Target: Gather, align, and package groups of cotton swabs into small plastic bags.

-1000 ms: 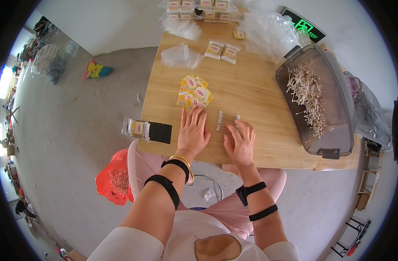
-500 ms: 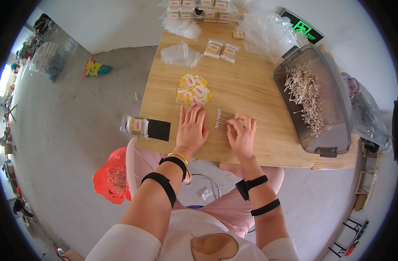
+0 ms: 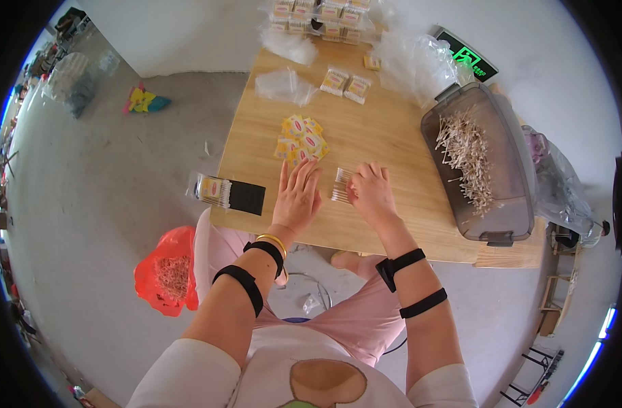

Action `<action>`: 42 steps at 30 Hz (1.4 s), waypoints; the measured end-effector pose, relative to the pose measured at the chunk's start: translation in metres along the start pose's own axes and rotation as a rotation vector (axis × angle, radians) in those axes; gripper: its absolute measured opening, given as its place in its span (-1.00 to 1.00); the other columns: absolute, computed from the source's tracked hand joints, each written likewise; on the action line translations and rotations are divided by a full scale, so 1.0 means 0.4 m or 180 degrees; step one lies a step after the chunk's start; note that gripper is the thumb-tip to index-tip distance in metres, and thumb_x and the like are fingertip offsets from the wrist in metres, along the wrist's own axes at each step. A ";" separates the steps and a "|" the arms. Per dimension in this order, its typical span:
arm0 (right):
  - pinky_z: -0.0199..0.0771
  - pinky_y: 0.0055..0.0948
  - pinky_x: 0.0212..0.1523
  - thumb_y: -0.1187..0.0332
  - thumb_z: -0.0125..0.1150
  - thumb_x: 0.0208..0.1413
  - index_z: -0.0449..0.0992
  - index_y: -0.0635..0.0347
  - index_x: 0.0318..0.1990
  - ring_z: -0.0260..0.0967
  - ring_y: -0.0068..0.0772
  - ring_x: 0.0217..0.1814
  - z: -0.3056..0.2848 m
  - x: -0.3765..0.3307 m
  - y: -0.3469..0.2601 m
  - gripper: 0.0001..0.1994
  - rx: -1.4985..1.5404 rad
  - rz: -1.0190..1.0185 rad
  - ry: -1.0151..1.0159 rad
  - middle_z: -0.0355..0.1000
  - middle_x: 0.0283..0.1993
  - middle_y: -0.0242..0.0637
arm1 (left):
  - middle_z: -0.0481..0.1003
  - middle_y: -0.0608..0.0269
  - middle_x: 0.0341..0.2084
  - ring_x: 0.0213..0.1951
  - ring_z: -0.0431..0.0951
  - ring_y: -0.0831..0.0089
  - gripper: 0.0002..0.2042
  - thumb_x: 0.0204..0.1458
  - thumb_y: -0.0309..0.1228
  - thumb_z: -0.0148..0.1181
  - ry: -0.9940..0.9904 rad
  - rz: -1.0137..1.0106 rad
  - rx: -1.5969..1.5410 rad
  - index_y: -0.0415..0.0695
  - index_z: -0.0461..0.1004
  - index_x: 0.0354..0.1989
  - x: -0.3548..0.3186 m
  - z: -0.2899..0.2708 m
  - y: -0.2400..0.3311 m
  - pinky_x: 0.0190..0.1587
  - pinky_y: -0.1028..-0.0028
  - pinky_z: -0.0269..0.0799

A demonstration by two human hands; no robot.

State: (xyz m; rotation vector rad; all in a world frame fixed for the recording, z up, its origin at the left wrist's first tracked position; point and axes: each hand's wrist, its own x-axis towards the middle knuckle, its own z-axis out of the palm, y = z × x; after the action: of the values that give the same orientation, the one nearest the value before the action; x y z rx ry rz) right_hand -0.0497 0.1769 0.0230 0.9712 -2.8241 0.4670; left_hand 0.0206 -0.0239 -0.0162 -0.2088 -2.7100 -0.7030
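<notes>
A neat row of cotton swabs (image 3: 340, 185) lies side by side on the wooden table. My right hand (image 3: 372, 192) covers the right part of that row, its fingers bent and closed around the swabs. To the left, my left hand (image 3: 297, 195) rests with fingers stretched out, holding nothing. Its fingertips reach the lower edge of a loose pile of yellow and white printed cards (image 3: 301, 139). Left of that hand, a small clear bag of swabs with a yellow card (image 3: 213, 190) lies against a black rectangular pad (image 3: 247, 198).
A grey plastic bin (image 3: 505, 156) with a heap of loose swabs (image 3: 465, 153) stands tilted at the right. Toward the back are two packed swab bags (image 3: 335, 81), empty clear bags (image 3: 285, 86) and stacked packs (image 3: 321, 19). A red bag (image 3: 167, 272) of swabs hangs low at the left.
My right hand has shifted slightly left and up, covering more of the swab row. My left hand stays flat by the cards. The whole view has tilted slightly.
</notes>
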 end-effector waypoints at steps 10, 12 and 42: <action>0.34 -0.19 0.05 0.40 0.44 -0.17 0.58 0.01 -0.40 0.36 -0.21 -0.04 -0.121 -0.085 -0.144 -0.84 0.0234 -0.0224 0.0271 0.40 -0.24 -0.41 | 0.58 0.31 -0.25 -0.08 0.51 0.23 -0.84 0.01 -0.31 0.42 -0.0021 0.0036 -0.1241 0.02 0.62 -0.25 -0.043 -0.113 0.072 0.16 0.16 0.21; 0.36 -0.17 0.01 0.40 0.43 -0.12 0.60 0.05 -0.36 0.40 -0.17 -0.09 -0.134 -0.135 -0.175 -0.86 0.0750 -0.0097 0.0266 0.46 -0.26 -0.36 | 0.59 0.33 -0.37 -0.19 0.54 0.26 -0.90 0.01 -0.32 0.41 -0.0236 -0.0007 -0.1537 -0.01 0.63 -0.37 -0.076 -0.134 0.082 0.10 0.19 0.23; 0.48 -0.35 -0.19 0.42 0.40 0.10 0.62 0.23 -0.09 0.54 -0.30 -0.20 -0.324 -0.436 -0.473 -0.78 0.2655 -0.0027 0.0369 0.58 -0.22 -0.22 | 0.65 0.12 -0.46 -0.41 0.65 0.36 -0.84 0.08 -0.37 0.42 -0.0251 -0.1075 -0.1037 -0.23 0.66 -0.31 -0.543 -0.677 0.134 -0.30 0.40 0.53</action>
State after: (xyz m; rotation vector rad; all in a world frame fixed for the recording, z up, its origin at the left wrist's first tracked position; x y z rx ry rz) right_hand 0.2057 0.1787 0.1561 0.9941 -2.4993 1.7087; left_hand 0.3113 -0.1239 0.1538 0.1549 -2.7175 -1.2584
